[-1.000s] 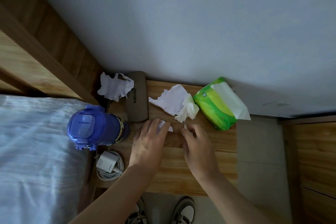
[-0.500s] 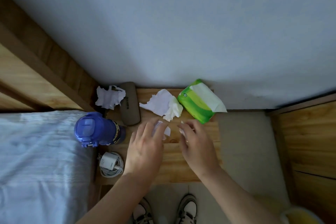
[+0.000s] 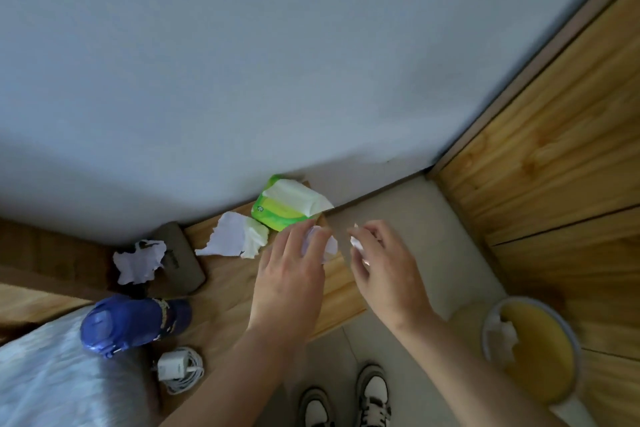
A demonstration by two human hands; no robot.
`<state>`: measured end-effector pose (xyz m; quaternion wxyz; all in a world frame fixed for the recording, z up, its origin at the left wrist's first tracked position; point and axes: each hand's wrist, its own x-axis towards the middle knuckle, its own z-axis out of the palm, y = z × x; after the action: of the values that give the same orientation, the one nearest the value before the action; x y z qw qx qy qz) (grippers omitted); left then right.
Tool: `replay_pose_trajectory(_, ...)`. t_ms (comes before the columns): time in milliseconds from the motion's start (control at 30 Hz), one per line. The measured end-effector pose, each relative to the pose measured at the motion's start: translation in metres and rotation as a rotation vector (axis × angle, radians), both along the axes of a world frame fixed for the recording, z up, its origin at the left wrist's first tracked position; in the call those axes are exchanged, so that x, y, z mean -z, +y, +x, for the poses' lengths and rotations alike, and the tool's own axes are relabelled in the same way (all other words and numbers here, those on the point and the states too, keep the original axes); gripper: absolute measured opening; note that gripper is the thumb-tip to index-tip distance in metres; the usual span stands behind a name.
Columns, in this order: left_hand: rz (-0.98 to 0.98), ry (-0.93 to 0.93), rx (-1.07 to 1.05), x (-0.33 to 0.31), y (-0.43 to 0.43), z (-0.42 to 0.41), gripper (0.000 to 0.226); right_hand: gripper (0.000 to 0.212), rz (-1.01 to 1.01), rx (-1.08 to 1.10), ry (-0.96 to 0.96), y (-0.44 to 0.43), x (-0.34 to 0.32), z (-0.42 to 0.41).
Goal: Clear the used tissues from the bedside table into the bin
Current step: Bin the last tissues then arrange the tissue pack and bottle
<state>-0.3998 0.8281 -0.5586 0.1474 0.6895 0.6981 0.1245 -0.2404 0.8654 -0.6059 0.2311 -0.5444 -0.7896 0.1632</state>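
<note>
Hands work over the right end of the light wooden bedside table [image 3: 228,291]. The left hand [image 3: 289,274] lies palm down with its fingers curled over a small crumpled white tissue [image 3: 327,246], which shows past the fingertips at the table's right edge. The right hand [image 3: 384,270] is off the table's edge, above the pale floor [image 3: 433,225], its fingers pinched on a small white tissue scrap [image 3: 356,242].

Further back on the table a flat torn white tissue with a crumpled wad at its right [image 3: 235,236] lies just beside a green plastic pack of tissues [image 3: 284,208], which stands against the grey wall [image 3: 277,62]. At the table's left rear corner another crumpled white tissue [image 3: 138,262] rests partly on a dark brown oblong case [image 3: 183,267]. In front of that case stands a blue lidded water bottle [image 3: 131,322], and near it a white charger with a coiled white cable [image 3: 180,369]. The round yellow-lined bin [image 3: 533,350] sits on the floor at the right, by the wooden panelling, well apart from the table, with white tissue [image 3: 500,333] already inside at its left rim. Two white shoes [image 3: 346,402] show at the lower edge.
</note>
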Motion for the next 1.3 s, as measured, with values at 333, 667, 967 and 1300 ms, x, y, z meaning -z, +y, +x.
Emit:
replay_pose_trajectory(333, -0.010, -0.025, 0.345, -0.023, 0.035, 0.140, 0.049, 0.030, 0.090, 0.389, 0.018, -0.024, -0.031, 0.167)
replay_pose_trajectory(667, 0.002, -0.052, 0.636, -0.033, 0.022, 0.309, 0.048, 0.026, 0.056, 0.711, -0.008, -0.096, -0.039, 0.325)
replay_pose_trajectory(967, -0.044, -0.041, 0.776, -0.007, -0.021, 0.425, 0.043, 0.024, -0.028, 0.878, 0.074, -0.166, -0.016, 0.412)
replay_pose_trajectory(1300, -0.114, -0.009, 0.924, 0.082, -0.036, 0.476, 0.042, 0.026, -0.137, 1.033, 0.069, -0.194, 0.058, 0.443)
